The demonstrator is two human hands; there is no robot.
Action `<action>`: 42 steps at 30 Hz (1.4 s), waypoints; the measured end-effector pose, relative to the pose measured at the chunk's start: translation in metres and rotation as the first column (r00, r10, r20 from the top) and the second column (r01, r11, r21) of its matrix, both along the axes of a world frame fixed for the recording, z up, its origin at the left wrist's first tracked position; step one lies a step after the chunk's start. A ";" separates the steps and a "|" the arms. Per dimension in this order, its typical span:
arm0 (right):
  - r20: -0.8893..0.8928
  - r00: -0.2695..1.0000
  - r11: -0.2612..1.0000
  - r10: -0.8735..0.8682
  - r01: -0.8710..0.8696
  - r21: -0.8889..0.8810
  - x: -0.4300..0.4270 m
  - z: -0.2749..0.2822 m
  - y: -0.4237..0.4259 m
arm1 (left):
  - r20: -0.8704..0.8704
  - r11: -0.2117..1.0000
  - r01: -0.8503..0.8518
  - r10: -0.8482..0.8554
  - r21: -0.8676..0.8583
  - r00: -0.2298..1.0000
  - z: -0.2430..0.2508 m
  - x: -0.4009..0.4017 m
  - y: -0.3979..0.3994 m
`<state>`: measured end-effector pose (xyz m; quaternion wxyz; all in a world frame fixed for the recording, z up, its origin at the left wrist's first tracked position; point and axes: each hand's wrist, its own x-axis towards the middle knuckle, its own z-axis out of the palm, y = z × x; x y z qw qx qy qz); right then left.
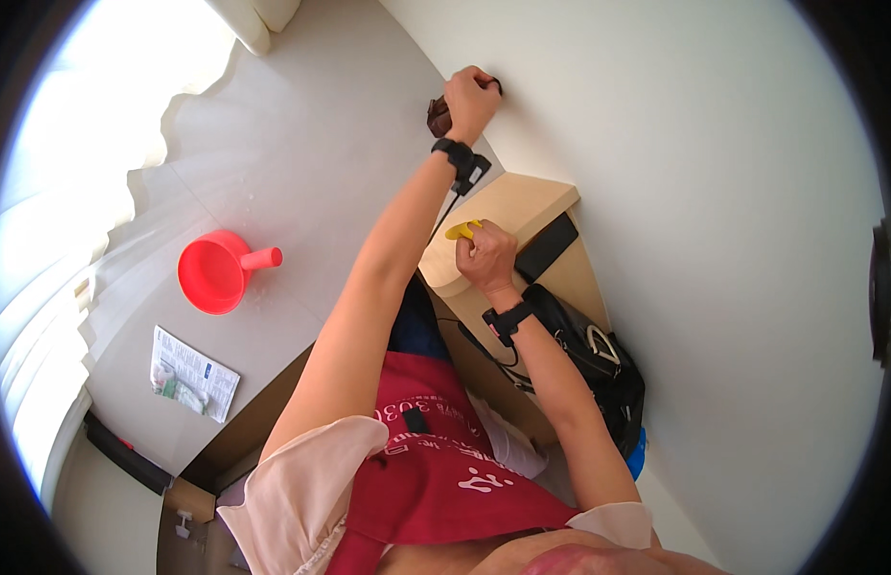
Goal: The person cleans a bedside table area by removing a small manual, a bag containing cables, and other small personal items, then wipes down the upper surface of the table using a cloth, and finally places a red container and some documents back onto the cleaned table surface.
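Observation:
My left hand (474,104) reaches far out over the grey surface, close to the white wall. Its fingers are curled on a small dark thing (498,86), mostly hidden by the hand. Right beside that hand is a brown object (439,118), partly covered; whether it joins the dark thing I cannot tell. My right hand (488,255) is closed on a thin yellow piece (463,230), perhaps plastic or cloth, above the rounded end of a light wooden shelf (503,208). Both wrists wear black straps, the left one with a small box and cable.
On the grey surface (309,129) stand a red plastic dipper (215,273) and, nearer, a printed paper (193,374). Pale curtains (122,215) edge it. A black box (547,246) sits under the shelf top, with a black handbag (582,338) beside my right forearm.

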<state>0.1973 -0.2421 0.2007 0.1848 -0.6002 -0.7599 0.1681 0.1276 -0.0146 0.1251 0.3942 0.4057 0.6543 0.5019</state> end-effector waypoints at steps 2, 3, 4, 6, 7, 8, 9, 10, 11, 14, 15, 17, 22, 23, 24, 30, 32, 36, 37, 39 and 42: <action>-0.012 1.000 1.000 -0.009 0.009 0.012 0.000 0.000 0.002 | 0.060 1.000 0.021 -0.022 0.020 0.998 0.010 0.006 -0.002; -0.026 1.000 1.000 -0.007 0.007 0.017 -0.003 0.002 0.001 | 0.058 1.000 0.015 -0.016 0.016 0.998 0.006 0.003 -0.001; -0.028 1.000 1.000 -0.002 0.002 0.013 -0.005 0.004 0.001 | 0.011 1.000 -0.008 0.008 0.002 1.000 0.002 -0.001 0.003; -0.051 0.999 1.000 0.003 -0.002 0.022 -0.009 0.006 0.004 | -0.047 0.998 -0.029 0.027 -0.051 0.999 -0.004 -0.009 0.011; -0.051 0.999 1.000 0.004 -0.003 0.023 -0.007 0.006 0.003 | -0.046 0.998 -0.030 0.028 -0.049 0.999 -0.005 -0.008 0.009; -0.014 1.000 1.000 0.010 -0.010 0.004 -0.004 0.005 0.001 | -0.001 0.999 -0.022 0.022 -0.023 1.000 -0.005 -0.006 0.007; 0.022 1.000 1.000 0.011 -0.011 -0.015 -0.003 0.005 0.002 | 0.043 1.000 -0.010 0.010 0.003 0.999 -0.001 -0.003 0.003; 0.022 1.000 1.000 0.008 -0.008 -0.013 -0.003 0.004 0.003 | 0.046 1.000 0.014 -0.015 0.016 0.999 0.003 0.004 -0.003; 0.001 1.000 1.000 -0.001 0.001 0.005 -0.002 0.004 0.004 | 0.046 1.000 0.018 -0.019 0.018 0.999 0.007 0.005 0.000; -0.028 1.000 1.000 -0.003 0.003 0.000 -0.005 0.005 0.000 | 0.000 0.998 -0.062 0.062 -0.009 0.998 0.001 0.000 0.006; -0.035 0.999 1.000 0.004 -0.004 -0.001 -0.005 0.005 0.004 | -0.001 0.998 -0.068 0.068 -0.003 0.998 -0.003 -0.003 0.008; -0.024 1.000 1.000 0.015 -0.015 0.002 -0.006 0.005 0.004 | -0.013 0.998 -0.044 0.044 -0.044 0.999 -0.009 -0.008 0.010; 0.003 1.000 1.000 -0.005 0.005 -0.003 -0.005 0.006 0.001 | -0.041 1.000 -0.023 0.023 -0.005 0.999 0.000 0.005 -0.002; -0.013 1.000 1.000 -0.003 0.003 -0.004 -0.006 0.006 0.004 | -0.042 1.000 -0.026 0.026 -0.008 0.999 -0.004 0.000 0.003; -0.029 1.000 1.000 0.000 0.000 -0.002 -0.007 0.007 0.006 | -0.054 0.998 -0.031 0.028 -0.048 0.998 -0.006 -0.005 0.010; -0.022 1.000 1.000 -0.016 0.017 0.006 -0.003 0.006 0.000 | -0.049 1.000 0.000 0.001 0.030 0.999 0.010 0.010 -0.004; -0.030 1.000 1.000 0.000 0.000 -0.016 -0.008 0.009 0.002 | -0.089 1.000 -0.031 0.031 -0.002 0.996 -0.001 -0.001 0.005; -0.006 1.000 0.999 -0.005 0.005 -0.036 -0.003 0.007 0.001 | -0.029 1.000 -0.018 0.018 -0.011 0.999 0.003 0.001 0.002; -0.008 1.000 0.999 -0.010 0.009 -0.037 -0.002 0.006 0.001 | -0.001 0.999 0.005 -0.005 0.034 1.000 0.007 0.003 -0.004; -0.012 1.000 1.000 0.002 -0.002 -0.008 -0.001 0.006 0.000 | -0.019 0.999 0.002 -0.002 0.039 1.000 0.010 0.007 -0.004; -0.006 1.000 1.000 0.012 -0.012 0.001 -0.004 0.004 0.003 | -0.133 0.999 -0.052 0.050 -0.013 0.990 0.000 -0.007 0.012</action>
